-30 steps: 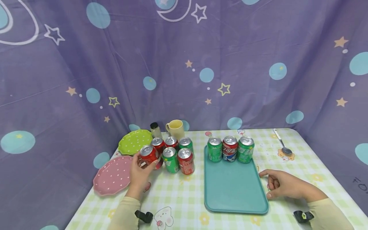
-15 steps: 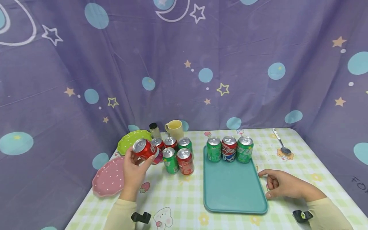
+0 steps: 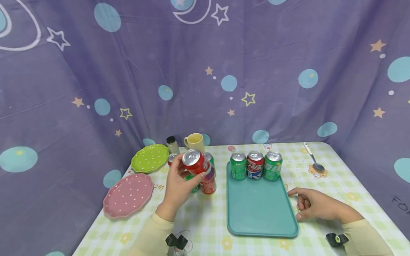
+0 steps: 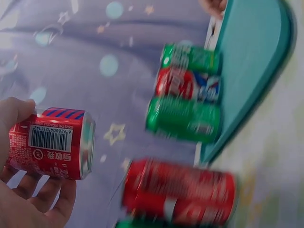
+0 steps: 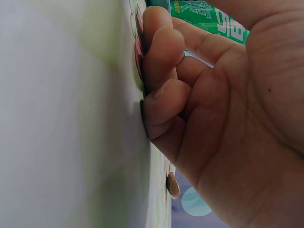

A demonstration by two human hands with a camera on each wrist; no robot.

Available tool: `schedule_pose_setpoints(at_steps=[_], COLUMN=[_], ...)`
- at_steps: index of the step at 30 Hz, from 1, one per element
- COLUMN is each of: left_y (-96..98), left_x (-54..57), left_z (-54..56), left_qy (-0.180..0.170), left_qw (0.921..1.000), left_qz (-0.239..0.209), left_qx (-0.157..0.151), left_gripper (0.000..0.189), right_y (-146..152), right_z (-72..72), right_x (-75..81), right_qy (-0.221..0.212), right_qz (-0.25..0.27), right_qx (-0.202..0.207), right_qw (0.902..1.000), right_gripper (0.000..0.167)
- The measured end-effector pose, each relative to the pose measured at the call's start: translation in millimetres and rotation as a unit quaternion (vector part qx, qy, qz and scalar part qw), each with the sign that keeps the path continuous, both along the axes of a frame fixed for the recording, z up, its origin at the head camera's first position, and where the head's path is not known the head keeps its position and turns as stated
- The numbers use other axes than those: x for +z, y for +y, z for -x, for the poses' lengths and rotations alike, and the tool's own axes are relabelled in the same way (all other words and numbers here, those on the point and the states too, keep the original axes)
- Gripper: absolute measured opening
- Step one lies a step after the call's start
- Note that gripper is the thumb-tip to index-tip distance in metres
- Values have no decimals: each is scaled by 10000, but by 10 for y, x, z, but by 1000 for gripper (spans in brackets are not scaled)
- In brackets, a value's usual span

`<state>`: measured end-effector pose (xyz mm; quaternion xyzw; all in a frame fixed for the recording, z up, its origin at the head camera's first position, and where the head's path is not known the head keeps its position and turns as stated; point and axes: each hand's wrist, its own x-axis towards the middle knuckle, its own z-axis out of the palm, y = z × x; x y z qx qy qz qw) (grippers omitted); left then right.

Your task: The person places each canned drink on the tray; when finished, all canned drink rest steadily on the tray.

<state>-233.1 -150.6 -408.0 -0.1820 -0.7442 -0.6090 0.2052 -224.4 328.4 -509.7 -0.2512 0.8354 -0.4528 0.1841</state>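
Left hand (image 3: 178, 185) grasps a tilted red can (image 3: 194, 161); best level it before lowering. Right hand (image 3: 315, 205), loosely curled, should steady the tray (image 3: 261, 211).

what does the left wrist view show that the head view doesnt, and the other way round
Only the left wrist view shows the black-and-white barcode on the held red metal can.

Only the head view shows the pink polka-dot plate, lime-green polka-dot plate, pale yellow mug, dark-lidded jar and metal spoon with a white handle.

Both show the left hand holding that can, and the teal rectangular tray bearing three metal cans: green, red, green.
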Motion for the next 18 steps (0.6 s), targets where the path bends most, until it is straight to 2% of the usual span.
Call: schedule_pose_setpoints(at_steps=[7,13,18], left_y=[513,880,1163], left_x=[-119,-269,-388], left_z=[50,134,182], left_qy=[-301,-654,-975], left_qw=[9967,9917,9844], left_qz=[160,641,1081], left_qx=[-732,-902,-990], left_gripper=[69,68,71], right_y=[10,-5,-8], right_z=[5,-1,-13], right_x=[-3,12,23], right_qy=[6,31,38], right_qz=[-33,9,28], right_qx=[-35,-9,6], right_qw=[10000,10000,10000], right_gripper=[74,74,75])
